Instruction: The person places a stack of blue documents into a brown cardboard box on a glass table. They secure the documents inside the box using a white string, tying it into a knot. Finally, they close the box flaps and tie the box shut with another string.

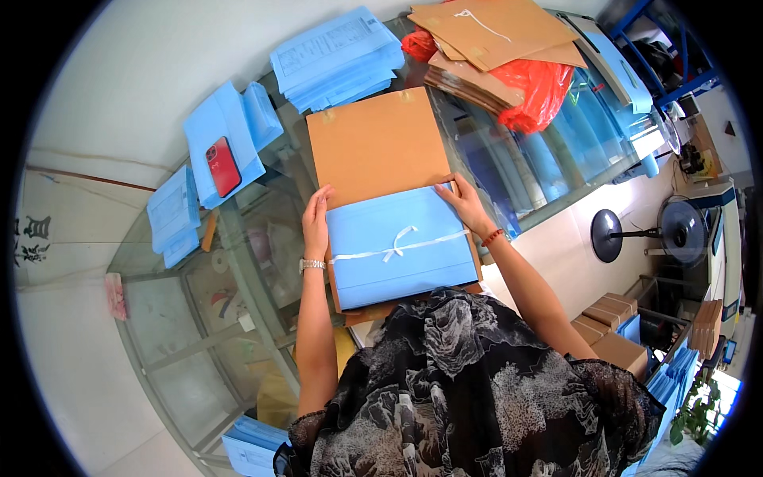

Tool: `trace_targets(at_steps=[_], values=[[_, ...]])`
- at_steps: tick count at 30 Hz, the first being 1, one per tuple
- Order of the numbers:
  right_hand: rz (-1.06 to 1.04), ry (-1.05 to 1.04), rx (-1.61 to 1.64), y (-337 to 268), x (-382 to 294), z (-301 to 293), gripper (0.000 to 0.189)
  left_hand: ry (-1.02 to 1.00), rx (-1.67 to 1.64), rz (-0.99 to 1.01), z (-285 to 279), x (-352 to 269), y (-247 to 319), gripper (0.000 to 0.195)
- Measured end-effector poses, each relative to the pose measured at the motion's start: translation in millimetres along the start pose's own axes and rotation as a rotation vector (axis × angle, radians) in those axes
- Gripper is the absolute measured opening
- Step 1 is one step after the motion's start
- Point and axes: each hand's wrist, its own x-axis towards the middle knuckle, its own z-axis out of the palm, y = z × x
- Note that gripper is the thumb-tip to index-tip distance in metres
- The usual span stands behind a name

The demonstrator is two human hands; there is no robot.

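Note:
A blue folder bundle (402, 244), tied across with a white ribbon in a bow, lies on the lower part of an opened brown cardboard folder (381, 143). The cardboard's upper flap spreads flat over the glass counter. My left hand (317, 217) rests along the left edge, fingertips near the bundle's top left corner. At the top right corner, my right hand (468, 206) has its thumb on the blue surface and its fingers at the edge behind. Both hands appear to hold the bundle and cardboard by their sides. The cardboard's near edge is partly hidden by the patterned shirt.
A stack of blue printed folders (337, 56) stands beyond the cardboard. A red phone (223, 167) lies on blue folders at left. Brown cardboard sheets (501, 36) and a red plastic bag (533, 89) are at upper right. A fan (682, 232) stands beyond the glass counter (539, 211).

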Motion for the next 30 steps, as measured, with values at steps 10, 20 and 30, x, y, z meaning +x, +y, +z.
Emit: trace_targets(at_steps=[10,20,30], values=[[0.060,0.104,0.008,39.3,22.7,-6.0,0.037,-0.153,0.328,-0.100,-3.9,7.4,5.0,0.036],[0.098,0.277,0.355,24.4,30.9,8.7,0.056,-0.133,0.213,-0.038,-5.4,12.0,-24.2,0.055],[0.165,-0.055,0.772,9.4,39.3,1.4,0.042,-0.073,0.112,-0.035,-8.6,12.4,-28.0,0.063]])
